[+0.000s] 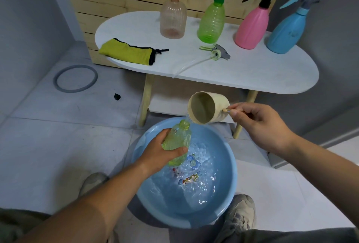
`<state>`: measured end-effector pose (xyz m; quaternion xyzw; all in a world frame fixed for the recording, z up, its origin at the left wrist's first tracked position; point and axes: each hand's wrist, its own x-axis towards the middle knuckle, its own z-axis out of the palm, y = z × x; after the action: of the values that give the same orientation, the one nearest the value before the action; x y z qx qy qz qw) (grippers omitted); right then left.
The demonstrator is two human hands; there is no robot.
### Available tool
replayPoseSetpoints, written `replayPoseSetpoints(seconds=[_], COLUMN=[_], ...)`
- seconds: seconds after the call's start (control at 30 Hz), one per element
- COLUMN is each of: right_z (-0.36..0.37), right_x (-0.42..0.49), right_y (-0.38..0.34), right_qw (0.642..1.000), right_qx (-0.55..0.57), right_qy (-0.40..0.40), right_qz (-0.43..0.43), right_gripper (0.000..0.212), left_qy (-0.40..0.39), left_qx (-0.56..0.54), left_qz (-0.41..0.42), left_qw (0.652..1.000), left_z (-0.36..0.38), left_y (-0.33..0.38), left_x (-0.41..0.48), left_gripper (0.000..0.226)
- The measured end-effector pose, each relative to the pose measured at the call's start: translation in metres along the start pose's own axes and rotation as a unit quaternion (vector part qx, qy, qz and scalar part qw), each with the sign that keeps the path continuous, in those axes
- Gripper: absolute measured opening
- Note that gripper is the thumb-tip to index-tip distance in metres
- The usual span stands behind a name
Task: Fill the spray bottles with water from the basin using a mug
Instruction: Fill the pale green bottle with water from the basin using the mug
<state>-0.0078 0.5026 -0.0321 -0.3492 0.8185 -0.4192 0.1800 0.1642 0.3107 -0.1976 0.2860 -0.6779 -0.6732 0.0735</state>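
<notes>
My left hand [165, 152] grips an open pale green bottle [177, 141], tilted over the blue basin [232, 167] of water on the floor. My right hand [258, 121] holds the beige mug [206, 107] by its handle, tipped so a thin stream of water runs from its rim into the bottle's mouth. The bottle's detached spray head [218, 52] with its clear tube lies on the white table [252, 72]. Behind it stand a clear brown spray bottle [172, 14], a green one [212, 17], a pink one [253, 23] and a blue one [287, 27].
A yellow-green cloth [128, 51] lies at the table's left end. A grey ring [75, 78] and a small black piece [117, 96] lie on the tiled floor. My shoes [240, 213] sit either side of the basin. A wooden slatted panel stands behind the table.
</notes>
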Motion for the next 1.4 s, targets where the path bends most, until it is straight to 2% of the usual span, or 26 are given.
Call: replayPoseSetpoints(seconds=[0.27, 0.4, 0.5, 0.77, 0.93, 1.4], right_z=[0.0010, 0.0013, 0.0014, 0.0026, 0.0037, 0.0045], right_x=[-0.0014, -0.0013, -0.0011, -0.0010, 0.0003, 0.0002], right_y=[-0.0070, -0.0079, -0.0070, -0.0065, -0.0043, -0.0023], right_qw=[1.000, 1.000, 1.000, 0.995, 0.993, 0.987], right_qx=[-0.011, -0.010, -0.025, -0.067, -0.086, -0.113], right_qy=[0.009, 0.013, 0.006, 0.009, 0.008, 0.002], right_qz=[-0.007, -0.014, -0.017, -0.066, -0.086, -0.110], right_gripper=[0.018, 0.018, 0.012, 0.020, 0.022, 0.020], left_qy=[-0.004, -0.008, -0.008, -0.010, -0.009, -0.004], left_qx=[0.001, -0.005, -0.001, 0.001, 0.015, 0.018], left_qz=[-0.007, -0.008, -0.009, -0.006, -0.004, 0.000], left_qw=[1.000, 1.000, 1.000, 1.000, 1.000, 1.000], left_z=[0.0004, -0.0002, -0.0003, 0.0009, 0.0001, 0.0011], left_y=[0.0031, 0.0026, 0.0036, 0.0057, 0.0051, 0.0041], left_x=[-0.0016, -0.0021, -0.0027, -0.0042, -0.0045, -0.0053], left_gripper=[0.079, 0.063, 0.065, 0.076, 0.062, 0.055])
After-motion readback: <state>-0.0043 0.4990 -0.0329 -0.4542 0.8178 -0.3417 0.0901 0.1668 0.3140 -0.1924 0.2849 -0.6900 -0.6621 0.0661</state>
